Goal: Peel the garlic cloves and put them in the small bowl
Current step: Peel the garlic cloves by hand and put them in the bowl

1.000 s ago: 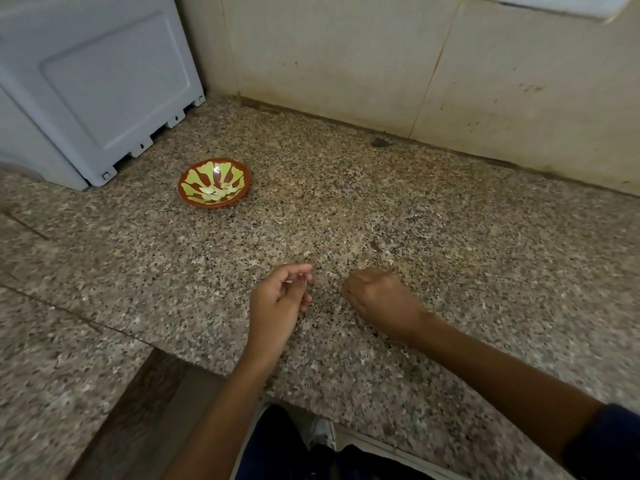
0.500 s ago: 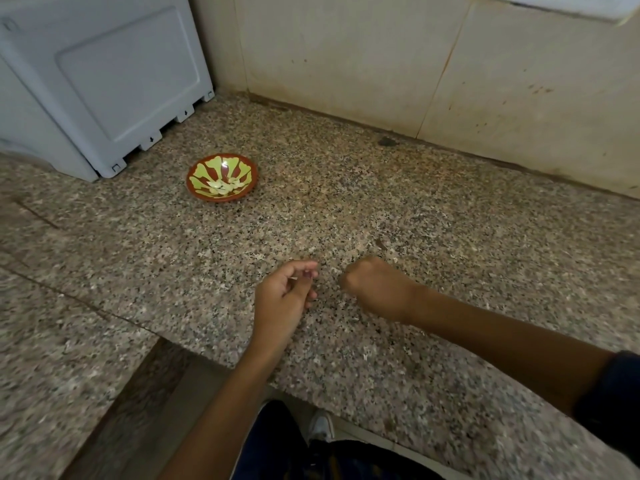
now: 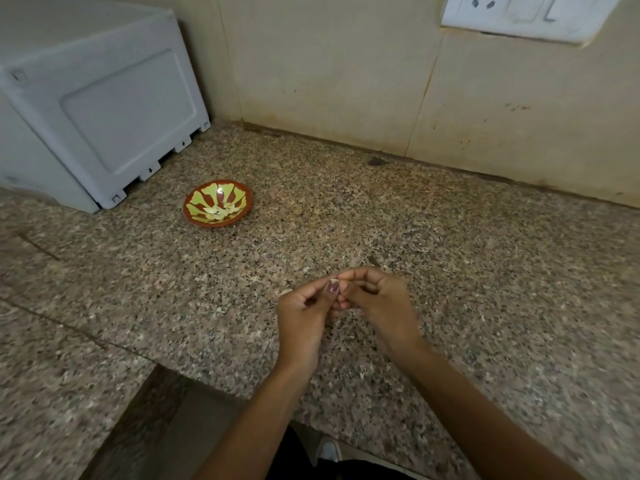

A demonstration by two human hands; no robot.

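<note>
A small red bowl (image 3: pixel 194 216) with a yellow-green pattern sits on the granite counter, far left of my hands, and holds a few pale peeled garlic cloves (image 3: pixel 219 211). Over the counter's middle, my left hand (image 3: pixel 304 311) and my right hand (image 3: pixel 375 306) meet fingertip to fingertip. Between them they pinch one small pale garlic clove (image 3: pixel 334 281), which is mostly hidden by the fingers. A pale scrap lies on the counter just left of my left hand (image 3: pixel 286 291); whether it is garlic skin I cannot tell.
A white appliance (image 3: pixel 93 109) stands at the back left, close behind the bowl. The tiled wall (image 3: pixel 346 71) runs along the back, with a white socket plate (image 3: pixel 526 15) at top right. The counter's front edge (image 3: pixel 242 393) lies just below my wrists.
My two hands have come together from a small gap apart, and both now pinch the clove. The camera has tilted up, showing more wall.
</note>
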